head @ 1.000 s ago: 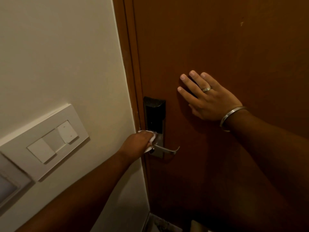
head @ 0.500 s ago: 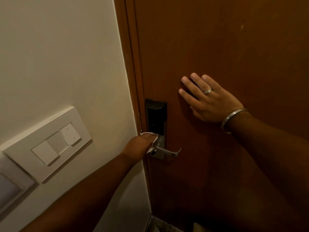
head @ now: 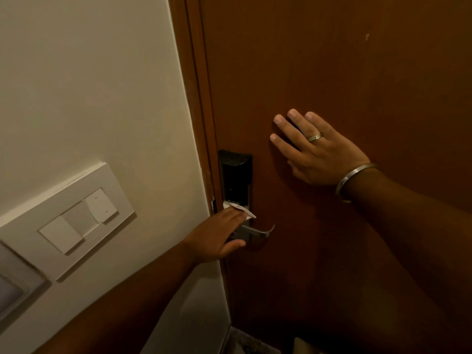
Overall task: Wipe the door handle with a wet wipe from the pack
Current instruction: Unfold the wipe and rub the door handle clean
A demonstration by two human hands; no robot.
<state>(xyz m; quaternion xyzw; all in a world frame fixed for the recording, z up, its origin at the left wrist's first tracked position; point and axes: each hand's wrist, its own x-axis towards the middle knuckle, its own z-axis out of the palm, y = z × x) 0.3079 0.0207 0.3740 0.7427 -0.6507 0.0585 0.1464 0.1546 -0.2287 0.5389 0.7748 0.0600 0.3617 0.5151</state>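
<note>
A silver lever door handle (head: 260, 232) juts to the right from a dark lock plate (head: 236, 177) on the brown door (head: 332, 72). My left hand (head: 217, 236) covers the handle's base, with a white wet wipe (head: 242, 210) pinched under its fingers against the lock plate; only the wipe's top edge shows. My right hand (head: 316, 149) lies flat on the door, fingers spread, to the upper right of the lock, and holds nothing. The wipe pack is out of sight.
A white switch panel (head: 76, 223) sits on the cream wall left of the door frame (head: 199, 98). Another panel's corner (head: 12, 290) shows at the left edge. Floor and a pale object appear at the bottom.
My left hand has slid a little down and right along the handle base, its fingers stretching out more over the wipe. The right hand stays pressed on the door.
</note>
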